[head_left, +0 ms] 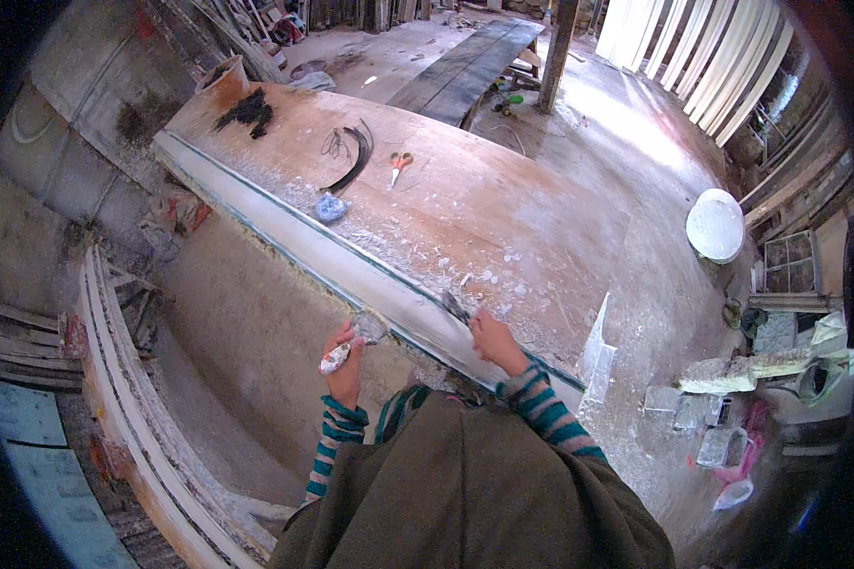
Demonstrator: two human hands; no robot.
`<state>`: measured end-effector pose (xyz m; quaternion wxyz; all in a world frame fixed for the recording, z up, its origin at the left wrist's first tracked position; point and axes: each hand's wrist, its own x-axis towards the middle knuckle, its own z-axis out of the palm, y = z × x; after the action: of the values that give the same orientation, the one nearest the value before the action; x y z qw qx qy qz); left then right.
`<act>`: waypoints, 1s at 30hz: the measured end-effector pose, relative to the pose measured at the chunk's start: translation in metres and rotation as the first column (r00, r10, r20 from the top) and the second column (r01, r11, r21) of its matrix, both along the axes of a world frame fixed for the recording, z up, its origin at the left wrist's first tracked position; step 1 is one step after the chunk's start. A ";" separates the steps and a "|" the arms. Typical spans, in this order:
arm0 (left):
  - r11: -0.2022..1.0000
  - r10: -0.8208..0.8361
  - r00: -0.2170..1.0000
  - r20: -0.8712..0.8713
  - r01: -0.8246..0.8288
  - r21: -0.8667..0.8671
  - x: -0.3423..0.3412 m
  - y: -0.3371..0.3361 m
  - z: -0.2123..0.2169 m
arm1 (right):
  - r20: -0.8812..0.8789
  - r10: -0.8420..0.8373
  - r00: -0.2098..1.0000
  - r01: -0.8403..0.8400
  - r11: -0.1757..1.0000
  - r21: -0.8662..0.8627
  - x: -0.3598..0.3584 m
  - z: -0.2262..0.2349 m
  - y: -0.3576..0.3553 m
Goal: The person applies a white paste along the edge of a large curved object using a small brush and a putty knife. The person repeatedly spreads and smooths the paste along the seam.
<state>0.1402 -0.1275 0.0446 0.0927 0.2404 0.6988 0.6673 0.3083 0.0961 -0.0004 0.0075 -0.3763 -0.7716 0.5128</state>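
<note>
Looking down from head height, a person in striped teal sleeves works at a long plaster-dusted wooden desk (503, 218). A long white plaster moulding strip (351, 270) lies along the desk's near edge, its long axis running from upper left to lower right. The right hand (491, 339) is closed around a small dark scraping tool (455, 306), whose tip touches the strip's near end, just up and left of that grip. The left hand (343, 365) is closed on a plaster-caked flat-bladed tool (351, 343), held just below the strip and apart from it. Farther along the desk lie a blue rag (330, 208) and orange-handled scissors (399, 165), well apart from both hands.
</note>
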 end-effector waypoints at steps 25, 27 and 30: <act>0.867 -0.494 0.869 0.009 0.492 0.076 -0.057 0.108 -0.054 | -0.131 -0.563 0.816 0.531 0.820 -0.212 0.172 0.052 -0.020; 0.925 -0.371 0.914 -0.163 0.379 0.025 -0.112 0.098 -0.047 | -0.128 -0.553 0.823 0.528 0.829 -0.185 0.163 0.051 -0.023; 0.978 -0.179 0.949 -0.258 0.201 0.061 -0.180 0.082 -0.042 | -0.023 -0.464 0.885 0.459 0.881 -0.112 0.130 0.059 -0.022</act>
<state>-0.0398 -0.0450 0.0024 0.0569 0.3931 0.6489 0.6490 0.4382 0.0745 0.0584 0.1290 -0.5362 -0.6318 0.5447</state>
